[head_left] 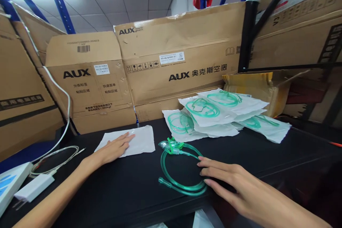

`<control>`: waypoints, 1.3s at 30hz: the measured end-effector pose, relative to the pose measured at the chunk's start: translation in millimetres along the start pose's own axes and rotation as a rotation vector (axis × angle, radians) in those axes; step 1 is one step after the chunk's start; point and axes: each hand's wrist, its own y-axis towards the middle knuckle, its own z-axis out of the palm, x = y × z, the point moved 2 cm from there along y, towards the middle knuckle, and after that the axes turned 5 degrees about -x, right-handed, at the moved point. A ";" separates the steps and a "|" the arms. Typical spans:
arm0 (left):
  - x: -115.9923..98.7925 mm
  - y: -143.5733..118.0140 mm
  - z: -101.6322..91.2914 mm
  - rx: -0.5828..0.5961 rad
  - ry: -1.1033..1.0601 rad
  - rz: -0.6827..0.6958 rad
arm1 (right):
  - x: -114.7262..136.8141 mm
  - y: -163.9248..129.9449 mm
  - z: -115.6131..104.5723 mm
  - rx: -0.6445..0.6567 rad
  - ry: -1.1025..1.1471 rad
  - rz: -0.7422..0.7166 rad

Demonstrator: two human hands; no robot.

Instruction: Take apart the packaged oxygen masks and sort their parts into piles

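Observation:
A white pouch (pixel 144 139) lies flat on the black tabletop (pixel 128 181), and my left hand (pixel 113 148) rests on it with the fingers stretched out. To the right is a clear oxygen mask (pixel 166 145) with a green strap. Its coiled green tubing (pixel 184 187) lies in a loop on the table, the free connector end pointing left. My right hand (pixel 227 180) is at the right side of this coil, fingers extended and the fingertips at the tubing. The fingers are not wrapped around it.
Behind the coil, several white pouches with green tubing (pixel 211 114) are piled up. An opened cardboard box (pixel 248 85) stands behind them, and large AUX cartons (pixel 184 53) line the back. A white charger (pixel 34 187) and a looped cable (pixel 60 164) lie at the left.

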 end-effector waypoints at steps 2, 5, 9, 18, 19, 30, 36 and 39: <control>-15.3 11.3 1.4 0.057 -0.024 -0.031 | 1.0 -0.9 0.6 -0.017 0.002 -0.006; -41.0 34.0 4.3 0.104 -0.056 -0.057 | 1.8 -0.8 0.7 -0.035 -0.006 -0.024; -68.2 67.6 10.1 0.100 -0.075 -0.049 | 3.2 2.8 0.6 -0.014 0.010 -0.024; -90.1 115.2 8.3 -0.018 -0.107 0.042 | 7.7 9.7 7.7 0.040 0.040 -0.020; -90.4 115.6 6.4 -0.029 -0.114 0.042 | 7.8 10.1 9.4 0.048 0.036 -0.022; -111.6 16.1 -57.0 -0.107 -0.256 0.203 | 11.7 33.4 19.8 0.203 0.151 0.019; -107.4 -46.3 -58.1 -0.077 -0.268 0.147 | 7.9 66.3 40.0 0.210 0.295 0.067; -101.4 -56.9 -53.4 -0.100 -0.287 0.128 | 8.3 80.0 55.9 0.208 0.305 0.090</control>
